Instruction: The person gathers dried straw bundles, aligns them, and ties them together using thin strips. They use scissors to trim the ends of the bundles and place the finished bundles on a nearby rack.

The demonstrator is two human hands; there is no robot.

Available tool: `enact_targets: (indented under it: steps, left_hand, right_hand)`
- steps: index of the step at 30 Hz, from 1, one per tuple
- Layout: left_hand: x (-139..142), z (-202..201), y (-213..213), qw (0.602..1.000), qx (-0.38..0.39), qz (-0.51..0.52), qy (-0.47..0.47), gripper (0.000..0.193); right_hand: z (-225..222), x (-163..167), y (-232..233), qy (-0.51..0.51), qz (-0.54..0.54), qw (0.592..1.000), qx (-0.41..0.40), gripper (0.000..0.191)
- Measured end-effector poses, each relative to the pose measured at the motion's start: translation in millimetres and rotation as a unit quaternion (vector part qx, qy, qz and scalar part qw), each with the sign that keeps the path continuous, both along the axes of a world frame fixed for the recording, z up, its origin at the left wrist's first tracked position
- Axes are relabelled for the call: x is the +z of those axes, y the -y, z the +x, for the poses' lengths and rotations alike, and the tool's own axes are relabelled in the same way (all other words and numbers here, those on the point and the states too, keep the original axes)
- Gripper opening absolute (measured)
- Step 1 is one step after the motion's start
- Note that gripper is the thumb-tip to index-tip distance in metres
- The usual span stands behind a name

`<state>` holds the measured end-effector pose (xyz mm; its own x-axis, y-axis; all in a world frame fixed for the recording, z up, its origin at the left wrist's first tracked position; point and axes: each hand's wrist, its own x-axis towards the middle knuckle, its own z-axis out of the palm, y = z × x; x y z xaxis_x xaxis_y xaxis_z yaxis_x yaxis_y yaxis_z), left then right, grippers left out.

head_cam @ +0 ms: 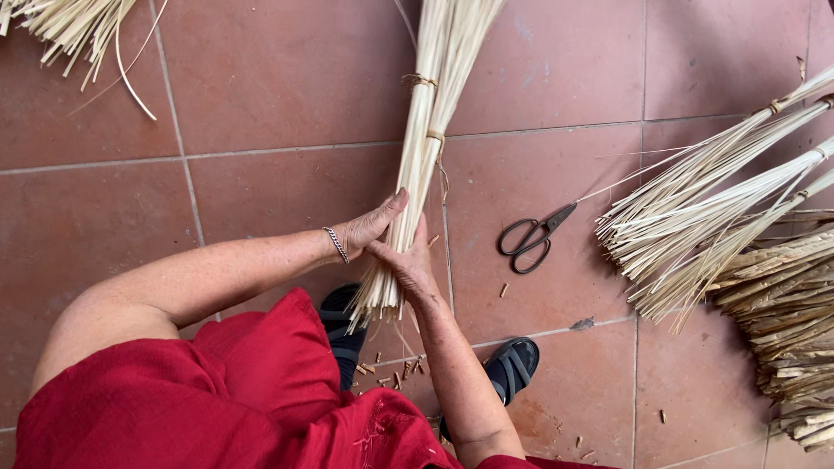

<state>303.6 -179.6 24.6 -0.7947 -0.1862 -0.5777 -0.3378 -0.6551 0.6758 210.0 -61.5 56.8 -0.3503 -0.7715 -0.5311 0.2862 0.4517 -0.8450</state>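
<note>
Nearest: red garment point(217, 399), dark sandals point(512, 365), short cut bits of cane point(391, 373) on the terracotta tiled floor point(287, 87). Left hand point(369, 227) and right hand point(408, 260) both closed round the tied bundle of pale split cane strips point(426, 139), gripping it near its lower end. Black scissors point(530, 239) lie just right. Farther right, more tied pale bundles point(695, 208)

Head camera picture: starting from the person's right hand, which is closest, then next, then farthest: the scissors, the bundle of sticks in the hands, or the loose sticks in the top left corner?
From the right hand:
1. Held bundle of sticks, gripped by it.
2. Scissors, on the floor to its right.
3. Loose sticks, far off at top left.
</note>
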Motion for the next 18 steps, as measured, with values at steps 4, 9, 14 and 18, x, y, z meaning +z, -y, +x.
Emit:
enact_targets:
  steps: [4, 9, 14, 18]
  left_hand:
    - [-6.5, -12.0, 7.4, 0.989, -0.091, -0.112, -0.011, 0.110]
    - [-27.7, 0.0, 36.2, 0.992, -0.033, -0.098, 0.070, 0.079]
    - [-32.3, 10.0, 41.4, 0.985, -0.017, -0.079, 0.150, 0.045]
    - [-27.8, 5.4, 36.3, 0.985, -0.070, -0.102, 0.116, 0.039]
  right_hand:
    - [-15.6, 27.9, -14.9, -0.108, -0.017, 0.994, -0.010, 0.096]
    - [-40.5, 17.8, -46.1, -0.288, 0.038, 0.954, -0.077, 0.097]
    - [-97.7, -7.0, -37.7, -0.416, 0.238, 0.877, 0.023, 0.100]
    - [-130.1, 1.5, -43.8, -0.370, 0.207, 0.904, 0.049, 0.095]
